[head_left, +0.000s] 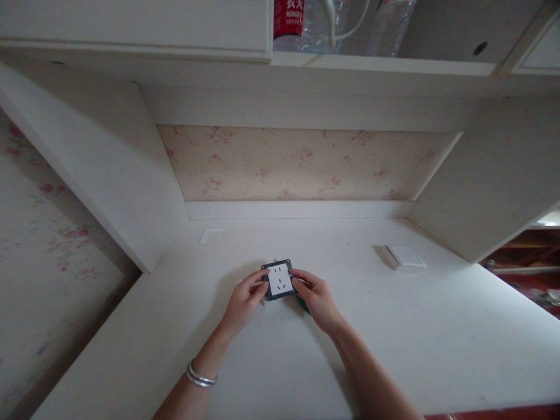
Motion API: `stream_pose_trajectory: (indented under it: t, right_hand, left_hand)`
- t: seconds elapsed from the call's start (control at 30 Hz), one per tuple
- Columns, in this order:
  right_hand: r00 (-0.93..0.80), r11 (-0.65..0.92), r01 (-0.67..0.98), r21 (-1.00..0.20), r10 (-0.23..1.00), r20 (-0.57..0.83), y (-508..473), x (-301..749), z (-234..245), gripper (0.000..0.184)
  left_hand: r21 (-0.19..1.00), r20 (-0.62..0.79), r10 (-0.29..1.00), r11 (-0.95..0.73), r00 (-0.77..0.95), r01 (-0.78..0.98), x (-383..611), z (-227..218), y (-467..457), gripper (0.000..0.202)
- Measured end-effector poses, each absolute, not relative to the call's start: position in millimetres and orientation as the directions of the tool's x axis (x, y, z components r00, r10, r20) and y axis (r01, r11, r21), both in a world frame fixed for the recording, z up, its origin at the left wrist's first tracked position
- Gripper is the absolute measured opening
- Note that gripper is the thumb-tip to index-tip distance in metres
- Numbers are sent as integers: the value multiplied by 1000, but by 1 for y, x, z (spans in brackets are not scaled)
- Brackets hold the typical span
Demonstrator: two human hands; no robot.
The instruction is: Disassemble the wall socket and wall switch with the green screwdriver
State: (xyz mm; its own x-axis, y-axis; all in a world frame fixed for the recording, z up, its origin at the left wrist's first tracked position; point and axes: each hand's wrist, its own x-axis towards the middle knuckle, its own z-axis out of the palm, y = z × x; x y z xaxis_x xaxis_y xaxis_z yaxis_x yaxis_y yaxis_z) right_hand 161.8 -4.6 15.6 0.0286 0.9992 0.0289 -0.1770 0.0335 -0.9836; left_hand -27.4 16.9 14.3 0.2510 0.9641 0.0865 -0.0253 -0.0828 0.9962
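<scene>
A wall socket (280, 279) with a white slotted face and a dark grey frame is held just over the white desk top, its face turned up toward me. My left hand (245, 296) pinches its left edge between thumb and fingers. On the opposite edge, my right hand (315, 296) grips it in the same way. Something green (303, 304) shows partly from beneath the socket and my right hand; its kind is hidden. A silver bangle (201, 374) circles my left wrist.
A flat white square plate (212, 236) lies at the back left of the desk (271, 361). Toward the right is a thicker white square box-like piece (405, 257). Side panels flank the desk, and an overhead shelf (385, 63) holds plastic bottles (289, 20).
</scene>
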Motion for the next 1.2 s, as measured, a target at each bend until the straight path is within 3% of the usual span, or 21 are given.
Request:
stream_pose_trajectory:
  t: [0.37,0.67,0.9,1.2]
  right_hand:
    - [36,42,-144,-989,999,37,-2,164,11,35]
    - [34,62,-111,-992,998,58,-3,164,13,34]
    - [68,78,-111,-991,995,71,-3,164,13,36]
    - [62,107,-129,-986,993,99,-2,164,11,29]
  left_hand:
    - [989,137,967,-147,214,30,-25,12,15,27]
    - [994,105,970,-99,218,-39,-26,17,17,24]
    - [968,239,947,-250,216,25,-28,14,18,17]
    - [980,194,953,-181,231,-78,-25,14,16,20]
